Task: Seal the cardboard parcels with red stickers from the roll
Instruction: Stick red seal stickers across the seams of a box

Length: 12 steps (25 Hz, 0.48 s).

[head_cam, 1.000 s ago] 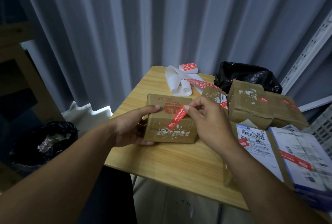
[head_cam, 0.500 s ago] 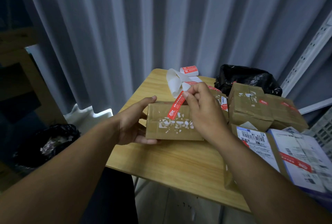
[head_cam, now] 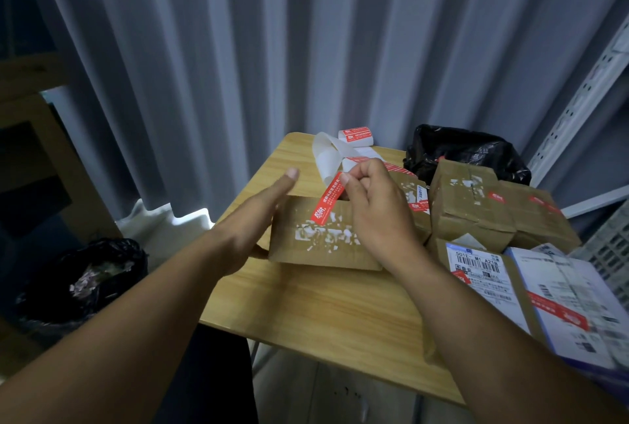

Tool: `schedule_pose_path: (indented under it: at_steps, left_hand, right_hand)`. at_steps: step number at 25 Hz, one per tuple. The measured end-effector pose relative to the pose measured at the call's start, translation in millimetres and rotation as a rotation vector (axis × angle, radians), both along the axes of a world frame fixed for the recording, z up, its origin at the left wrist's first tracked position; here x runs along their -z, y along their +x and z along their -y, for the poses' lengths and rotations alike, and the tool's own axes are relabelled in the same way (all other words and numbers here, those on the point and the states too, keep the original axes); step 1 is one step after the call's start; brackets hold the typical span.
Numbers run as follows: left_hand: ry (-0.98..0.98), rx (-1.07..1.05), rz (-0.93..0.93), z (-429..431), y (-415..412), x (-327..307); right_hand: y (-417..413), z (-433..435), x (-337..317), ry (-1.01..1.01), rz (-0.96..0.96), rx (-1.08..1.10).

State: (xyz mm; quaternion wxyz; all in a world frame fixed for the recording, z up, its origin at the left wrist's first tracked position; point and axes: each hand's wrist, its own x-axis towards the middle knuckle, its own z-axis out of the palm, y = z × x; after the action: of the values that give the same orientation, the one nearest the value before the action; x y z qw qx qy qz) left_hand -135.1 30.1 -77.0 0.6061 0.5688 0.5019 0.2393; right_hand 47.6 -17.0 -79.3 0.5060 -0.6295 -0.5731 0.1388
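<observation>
The left hand [head_cam: 250,222] lies with straight fingers against the left end of the cardboard parcel [head_cam: 323,246] on the worktop [head_cam: 306,308], its grip open. The red sticker [head_cam: 326,201] slants over the parcel's top edge, its upper end pinched in the grip of the right hand [head_cam: 374,209], which hides the parcel's right end. The sticker roll [head_cam: 355,136] sits behind, at the worktop's far edge.

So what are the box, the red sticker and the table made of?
Box: brown cardboard, matte, with torn white label scraps. Red sticker: thin printed paper or film, probably; it bends freely. Table: pale wood or laminate, grain lines showing.
</observation>
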Motion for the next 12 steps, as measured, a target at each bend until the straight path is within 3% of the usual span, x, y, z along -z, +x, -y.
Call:
schedule_pose_path:
  at_steps: [3, 12]
  left_hand:
    - [0.02, 0.128, -0.052, 2.9, -2.0, 2.3]
    - [-0.027, 0.142, 0.034, -6.7, 0.8, 12.1]
  right_hand:
    - [0.5, -0.7, -0.7, -0.003, 0.001, 0.0]
    - [1.4, 5.0, -2.8, 0.028, 0.039, -0.035]
